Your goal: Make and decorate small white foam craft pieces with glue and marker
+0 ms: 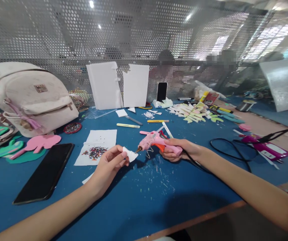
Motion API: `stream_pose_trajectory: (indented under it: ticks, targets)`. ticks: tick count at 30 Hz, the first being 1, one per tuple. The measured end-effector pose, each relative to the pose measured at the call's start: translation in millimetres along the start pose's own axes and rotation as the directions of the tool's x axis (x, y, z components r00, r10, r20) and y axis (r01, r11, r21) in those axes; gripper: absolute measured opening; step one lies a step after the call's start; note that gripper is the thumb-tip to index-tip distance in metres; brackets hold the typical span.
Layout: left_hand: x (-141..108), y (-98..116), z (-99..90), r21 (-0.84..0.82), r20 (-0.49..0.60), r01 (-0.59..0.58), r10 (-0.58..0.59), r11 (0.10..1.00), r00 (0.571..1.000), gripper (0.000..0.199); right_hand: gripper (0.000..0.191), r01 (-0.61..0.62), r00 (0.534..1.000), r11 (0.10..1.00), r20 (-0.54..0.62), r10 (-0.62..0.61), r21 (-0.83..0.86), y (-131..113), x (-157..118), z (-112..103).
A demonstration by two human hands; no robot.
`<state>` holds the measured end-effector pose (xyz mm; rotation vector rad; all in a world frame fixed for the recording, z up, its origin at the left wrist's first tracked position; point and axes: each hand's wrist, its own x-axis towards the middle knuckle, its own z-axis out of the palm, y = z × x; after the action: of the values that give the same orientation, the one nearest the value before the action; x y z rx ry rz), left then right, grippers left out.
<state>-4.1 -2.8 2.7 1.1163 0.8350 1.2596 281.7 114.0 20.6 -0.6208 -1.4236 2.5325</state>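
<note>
Over the blue table point(133, 187), the right hand point(172, 150) grips a pink glue gun point(156, 140) pointing left at white foam point(131, 154) pinched by the left hand point(116, 158)

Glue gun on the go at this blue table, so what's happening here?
A person holds the pink glue gun in the right hand and pinches a small white piece in the left hand. The nozzle is right at the piece's edge; whether it touches, or any glue is out, I can't tell. On the blue table, small multicoloured bits lie on a white sheet, with a black phone nearby.
</note>
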Motion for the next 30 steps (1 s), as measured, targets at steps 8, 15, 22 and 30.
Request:
stream_pose_trajectory:
  ticks: [8,15,22,30]
  targets:
    - [2.0,-2.7,-3.2,-0.004,0.008,0.013,-0.013,1.0,1.0,0.025,0.045,-0.038,0.999,0.999,-0.001,0.038,-0.022,0.5,0.9,-1.4]
    - [1.0,-2.3,-3.3,0.008,0.027,0.017,-0.017,1.0,0.999,0.025,0.047,-0.047,0.999,0.998,-0.02,0.047,-0.032,-0.5,1.4,1.9]
    - [-0.1,-2.2,-3.8,0.017,0.032,0.019,-0.019,1.0,0.999,0.026,0.048,-0.053,0.998,0.998,-0.028,0.052,-0.041,-1.1,1.7,3.9]
    - [1.3,-3.7,-4.7,0.03,0.03,0.017,-0.018,0.999,0.999,0.025,0.046,-0.045,0.999,0.997,-0.028,0.043,-0.057,1.5,2.2,1.4]
